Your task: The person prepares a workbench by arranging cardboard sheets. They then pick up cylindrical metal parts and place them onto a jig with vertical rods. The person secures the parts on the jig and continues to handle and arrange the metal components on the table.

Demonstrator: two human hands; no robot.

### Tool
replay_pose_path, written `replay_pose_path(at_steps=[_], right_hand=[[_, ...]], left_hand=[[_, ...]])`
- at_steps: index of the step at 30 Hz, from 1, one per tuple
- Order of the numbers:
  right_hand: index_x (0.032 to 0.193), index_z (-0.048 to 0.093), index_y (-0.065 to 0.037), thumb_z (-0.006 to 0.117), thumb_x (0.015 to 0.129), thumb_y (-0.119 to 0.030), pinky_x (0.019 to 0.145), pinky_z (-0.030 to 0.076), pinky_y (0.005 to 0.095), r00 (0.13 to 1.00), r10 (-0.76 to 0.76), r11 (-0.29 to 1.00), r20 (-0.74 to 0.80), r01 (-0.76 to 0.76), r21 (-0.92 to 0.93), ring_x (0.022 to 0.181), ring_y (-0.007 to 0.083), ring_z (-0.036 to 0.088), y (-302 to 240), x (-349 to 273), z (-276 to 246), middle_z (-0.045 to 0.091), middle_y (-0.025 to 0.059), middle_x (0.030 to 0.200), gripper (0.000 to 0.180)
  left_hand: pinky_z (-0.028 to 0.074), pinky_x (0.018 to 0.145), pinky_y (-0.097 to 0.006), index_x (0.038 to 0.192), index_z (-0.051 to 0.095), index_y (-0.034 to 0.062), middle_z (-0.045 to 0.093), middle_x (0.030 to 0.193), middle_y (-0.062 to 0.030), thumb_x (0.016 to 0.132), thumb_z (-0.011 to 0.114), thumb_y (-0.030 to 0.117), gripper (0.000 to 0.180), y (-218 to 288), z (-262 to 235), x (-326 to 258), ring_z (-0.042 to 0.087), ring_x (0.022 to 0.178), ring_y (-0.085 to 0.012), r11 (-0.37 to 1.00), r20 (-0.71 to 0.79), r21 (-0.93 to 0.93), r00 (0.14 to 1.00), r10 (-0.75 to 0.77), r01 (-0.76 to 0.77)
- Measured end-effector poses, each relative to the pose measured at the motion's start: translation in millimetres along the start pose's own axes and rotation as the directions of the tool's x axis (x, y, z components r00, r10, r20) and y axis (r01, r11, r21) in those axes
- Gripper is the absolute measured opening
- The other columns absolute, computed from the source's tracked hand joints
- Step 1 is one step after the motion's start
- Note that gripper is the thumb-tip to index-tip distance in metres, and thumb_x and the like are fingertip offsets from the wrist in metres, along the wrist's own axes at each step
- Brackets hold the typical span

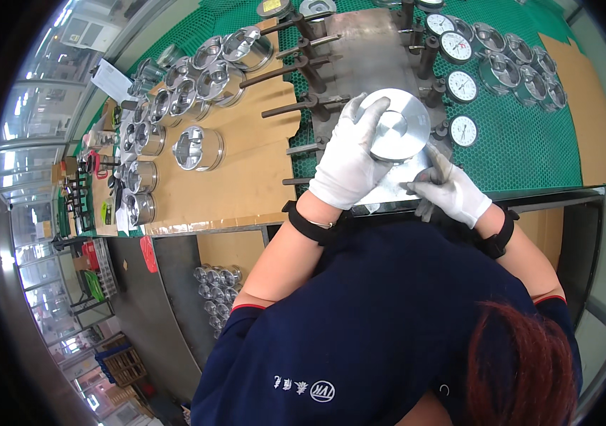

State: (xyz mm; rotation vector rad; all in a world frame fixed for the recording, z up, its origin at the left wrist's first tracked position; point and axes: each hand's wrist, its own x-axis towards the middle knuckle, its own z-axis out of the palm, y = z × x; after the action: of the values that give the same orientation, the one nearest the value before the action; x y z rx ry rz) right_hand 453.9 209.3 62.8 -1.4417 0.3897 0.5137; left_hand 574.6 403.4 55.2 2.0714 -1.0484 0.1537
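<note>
My left hand (351, 157), in a white glove, is closed on a round, shiny metal piston (406, 128). Its flat crown faces up, with my fingers on the top and left side; the underside is hidden. Just below the piston's right edge is my gloved right hand (452, 190), fingers apart and fingertips darkened. Whether it touches the piston I cannot tell. Both hands are over a grey metal plate (370, 53) lined with dark gauge stands. Several white dial gauges (463, 86) stand along its right side.
Rows of pistons (219, 82) stand on cardboard (250, 160) to the left, one piston (198, 148) apart from them. More pistons (499, 72) are on the green mat (530, 153) at right. Dark rods (285, 108) jut left from the stands. Further pistons (216, 291) sit below the table.
</note>
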Motion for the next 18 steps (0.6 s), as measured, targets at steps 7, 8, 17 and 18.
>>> replay_pose_path(at_steps=[7,8,17,18], right_hand=[[0.163,0.007,0.0,0.073,0.091,-0.015,0.065,0.057,0.0277,1.0,-0.013,0.998,-0.027,0.011,-0.061,0.08,0.0148,0.069,6.8,5.0,-2.8,0.069,0.0107,0.101,0.099],[0.162,0.007,0.001,0.073,0.091,-0.016,0.065,0.057,0.0278,1.0,0.003,0.998,-0.027,-0.005,-0.059,0.08,0.0154,0.069,4.4,4.2,-2.2,0.069,0.0108,0.101,0.099],[0.143,0.045,0.009,0.064,0.094,-0.014,0.094,0.055,0.036,0.789,-0.613,0.722,-0.037,0.54,-0.432,0.109,0.0276,0.069,-16.3,-19.9,-6.7,0.068,0.0206,0.121,0.058],[0.137,0.053,0.008,0.056,0.097,-0.013,0.095,0.054,0.0368,0.738,-0.672,0.709,-0.052,0.622,-0.332,0.11,0.0262,0.068,-15.5,-24.4,-16.4,0.068,0.0196,0.122,0.046]], left_hand=[[0.048,0.104,-0.052,0.148,0.045,0.0132,0.043,0.145,-0.0336,0.067,0.089,0.015,0.092,-3.9,3.3,-0.6,0.048,0.131,-0.0509,1.0,0.002,-0.011,1.0,0.002,-0.001],[0.049,0.103,-0.052,0.148,0.045,0.013,0.043,0.144,-0.034,0.067,0.089,0.015,0.092,-3.9,3.3,-0.5,0.048,0.131,-0.051,1.0,-0.003,-0.013,1.0,0.002,-0.002],[0.058,0.077,-0.035,0.123,0.057,-0.0023,0.069,0.103,-0.016,0.087,0.072,0.025,0.048,45.7,-31.9,12.4,0.071,0.085,-0.0259,0.701,0.345,-0.533,0.878,-0.332,0.474],[0.057,0.073,-0.032,0.126,0.055,-0.0031,0.069,0.096,-0.0127,0.092,0.068,0.022,0.044,57.1,-33.6,11.7,0.071,0.077,-0.0203,0.462,0.439,-0.705,0.843,-0.31,0.537]])
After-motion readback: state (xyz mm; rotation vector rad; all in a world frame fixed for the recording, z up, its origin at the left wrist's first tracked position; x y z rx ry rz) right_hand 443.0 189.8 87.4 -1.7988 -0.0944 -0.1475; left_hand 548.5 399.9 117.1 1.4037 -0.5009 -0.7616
